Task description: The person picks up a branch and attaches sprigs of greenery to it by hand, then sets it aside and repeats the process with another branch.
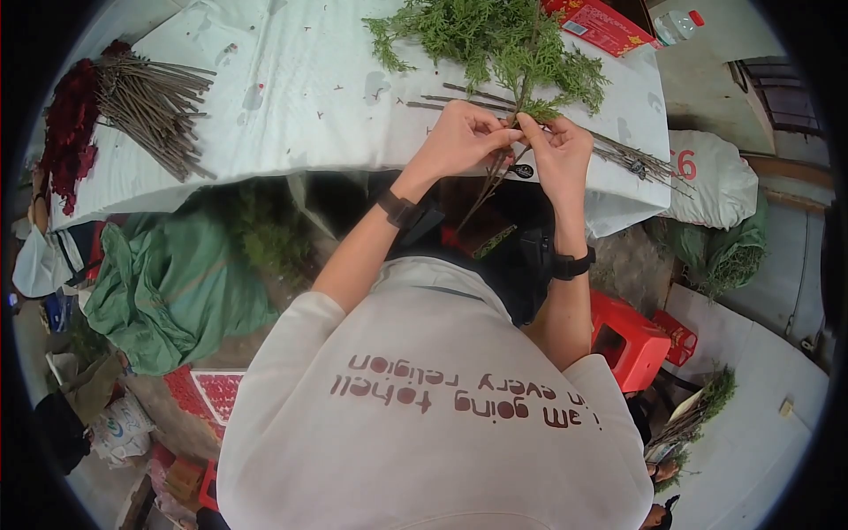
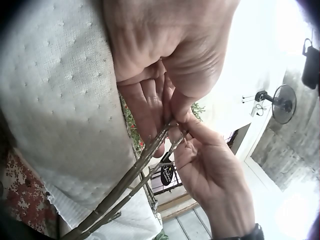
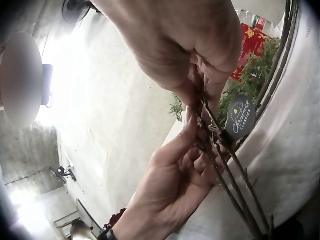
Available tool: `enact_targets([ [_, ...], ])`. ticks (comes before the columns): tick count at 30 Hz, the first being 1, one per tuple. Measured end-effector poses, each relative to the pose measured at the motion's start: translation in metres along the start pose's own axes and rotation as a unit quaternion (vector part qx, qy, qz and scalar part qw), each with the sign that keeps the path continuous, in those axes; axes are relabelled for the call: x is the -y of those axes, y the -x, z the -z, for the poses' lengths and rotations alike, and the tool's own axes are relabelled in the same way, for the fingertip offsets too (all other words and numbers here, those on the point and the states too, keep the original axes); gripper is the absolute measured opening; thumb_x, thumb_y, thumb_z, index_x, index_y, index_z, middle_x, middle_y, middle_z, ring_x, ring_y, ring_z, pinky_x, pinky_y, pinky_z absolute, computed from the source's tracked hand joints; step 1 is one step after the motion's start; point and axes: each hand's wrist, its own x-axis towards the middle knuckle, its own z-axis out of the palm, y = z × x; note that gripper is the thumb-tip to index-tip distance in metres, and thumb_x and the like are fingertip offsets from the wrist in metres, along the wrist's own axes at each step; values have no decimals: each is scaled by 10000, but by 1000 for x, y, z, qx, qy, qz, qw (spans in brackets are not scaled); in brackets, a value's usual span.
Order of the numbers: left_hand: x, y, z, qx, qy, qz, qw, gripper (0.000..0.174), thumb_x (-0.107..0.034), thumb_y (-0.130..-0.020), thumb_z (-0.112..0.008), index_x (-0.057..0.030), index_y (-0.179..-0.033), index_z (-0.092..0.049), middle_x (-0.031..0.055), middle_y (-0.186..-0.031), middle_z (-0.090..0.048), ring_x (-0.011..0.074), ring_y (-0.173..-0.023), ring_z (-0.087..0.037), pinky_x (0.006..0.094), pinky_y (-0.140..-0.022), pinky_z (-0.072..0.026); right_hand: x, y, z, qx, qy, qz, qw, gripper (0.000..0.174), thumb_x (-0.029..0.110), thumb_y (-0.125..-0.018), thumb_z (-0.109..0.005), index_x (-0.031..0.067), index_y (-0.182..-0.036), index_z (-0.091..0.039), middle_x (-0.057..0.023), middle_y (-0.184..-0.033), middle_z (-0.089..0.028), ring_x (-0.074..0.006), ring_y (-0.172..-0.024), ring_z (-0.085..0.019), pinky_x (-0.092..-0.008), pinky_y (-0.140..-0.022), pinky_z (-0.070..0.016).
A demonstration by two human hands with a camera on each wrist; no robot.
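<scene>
The left hand [image 1: 461,141] and right hand [image 1: 562,159] pinch the stems [image 2: 120,185]; a loose fingertip hold could let one slip. Bending too hard might snap another.

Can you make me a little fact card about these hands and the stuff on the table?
left hand: pinching woody stems
right hand: pinching the same stems
greenery: leafy, beyond the hands
tag: dark, says "Christmas Classics"
stick bundle: table's left side, dark red at one end
box: red, far right
table cover: white
</scene>
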Motion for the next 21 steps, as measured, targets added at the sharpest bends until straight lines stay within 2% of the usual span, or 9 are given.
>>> enact_targets([
  [5, -3, 1, 0, 1, -4, 3, 1000, 205, -107, -859, -714, 58, -740, -691, 19, -614, -636, 26, -573, -546, 207, -499, -432, -9, -3, 0, 0, -7, 24, 1000, 166, 54, -885, -662, -108, -918, -654, -82, -818, -695, -65, -685, -619, -205, -562, -470],
  [14, -6, 3, -1, -7, 7, 6, 1000, 204, -105, -862, -705, 58, -740, -689, 17, -610, -634, 22, -562, -532, 207, -486, -413, -6, -2, 1, -1, 11, 13, 1000, 158, 59, -881, -669, -96, -907, -663, -65, -790, -690, -55, -658, -602, -200, -542, -455],
  [21, -6, 3, -1, -11, 4, 3, 1000, 195, -107, -862, -700, 51, -747, -693, 11, -608, -633, 21, -557, -521, 208, -486, -413, -8, -1, 2, 1, 20, 1, 1000, 152, 57, -879, -676, -88, -926, -684, -66, -806, -698, -59, -662, -613, -190, -578, -466],
])
